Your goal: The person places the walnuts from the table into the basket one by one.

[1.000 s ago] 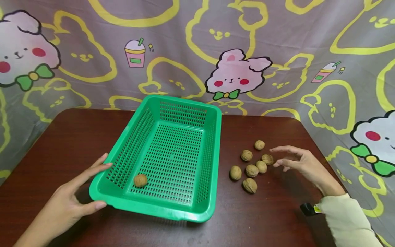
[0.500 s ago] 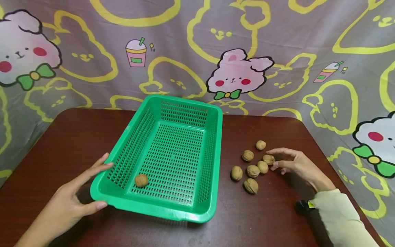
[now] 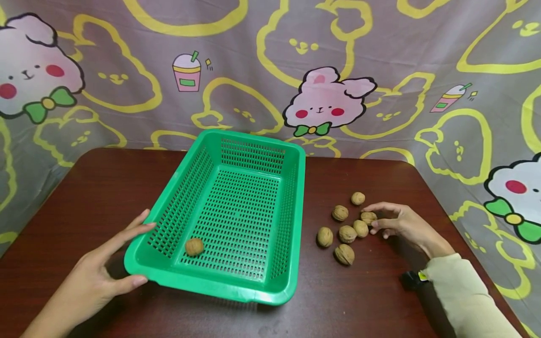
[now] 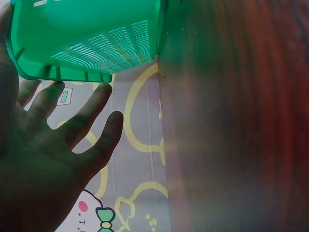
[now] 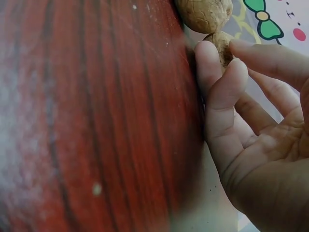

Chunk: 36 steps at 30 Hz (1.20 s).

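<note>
Walnut (image 3: 194, 247) — just one — near-left in the green basket (image 3: 236, 209)

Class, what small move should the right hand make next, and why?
Probably lift the rightmost walnut: the right hand curls round it, while another walnut lying in the green plastic basket suggests where it belongs.

Left hand (image 3: 90, 270) spread, right hand (image 3: 403, 225) pinching
</note>
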Tool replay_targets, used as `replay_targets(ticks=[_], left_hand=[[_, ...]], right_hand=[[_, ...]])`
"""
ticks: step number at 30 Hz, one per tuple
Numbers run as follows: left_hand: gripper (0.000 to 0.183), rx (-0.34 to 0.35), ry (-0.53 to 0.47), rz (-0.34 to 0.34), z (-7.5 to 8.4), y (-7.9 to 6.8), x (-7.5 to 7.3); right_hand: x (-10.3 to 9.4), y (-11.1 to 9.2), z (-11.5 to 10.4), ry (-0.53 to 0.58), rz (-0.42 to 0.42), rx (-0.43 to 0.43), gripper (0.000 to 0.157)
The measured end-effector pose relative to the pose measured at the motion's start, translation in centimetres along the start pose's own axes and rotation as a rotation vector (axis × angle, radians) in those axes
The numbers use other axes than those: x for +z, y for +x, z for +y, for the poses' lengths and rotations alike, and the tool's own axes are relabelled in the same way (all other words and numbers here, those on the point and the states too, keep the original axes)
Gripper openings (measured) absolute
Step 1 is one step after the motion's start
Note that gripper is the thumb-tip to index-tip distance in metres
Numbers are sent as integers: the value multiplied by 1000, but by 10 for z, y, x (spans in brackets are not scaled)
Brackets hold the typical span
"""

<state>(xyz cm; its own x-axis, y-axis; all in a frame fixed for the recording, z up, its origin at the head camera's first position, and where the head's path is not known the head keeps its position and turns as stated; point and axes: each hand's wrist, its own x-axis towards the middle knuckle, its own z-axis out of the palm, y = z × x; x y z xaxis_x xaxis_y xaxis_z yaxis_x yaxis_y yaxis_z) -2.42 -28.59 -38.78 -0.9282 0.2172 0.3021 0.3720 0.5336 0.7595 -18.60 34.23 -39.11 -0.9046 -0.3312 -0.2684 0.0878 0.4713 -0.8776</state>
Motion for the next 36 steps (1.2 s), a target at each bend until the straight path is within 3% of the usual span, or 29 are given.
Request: replay_targets(ticks=[11, 22, 30, 36], left_hand=[[98, -22, 11, -4, 2, 0, 0], [100, -1, 0, 0, 0, 1, 1], [100, -17, 14, -5, -1, 0, 1], [100, -10, 0, -6, -1, 0, 0]], right_hand=[[3, 1, 0, -37, 41, 11, 37], [-2, -11, -6, -100, 91, -61, 36], [0, -10, -45, -146, 54, -172, 33], [18, 7, -93, -107, -72, -269, 30]])
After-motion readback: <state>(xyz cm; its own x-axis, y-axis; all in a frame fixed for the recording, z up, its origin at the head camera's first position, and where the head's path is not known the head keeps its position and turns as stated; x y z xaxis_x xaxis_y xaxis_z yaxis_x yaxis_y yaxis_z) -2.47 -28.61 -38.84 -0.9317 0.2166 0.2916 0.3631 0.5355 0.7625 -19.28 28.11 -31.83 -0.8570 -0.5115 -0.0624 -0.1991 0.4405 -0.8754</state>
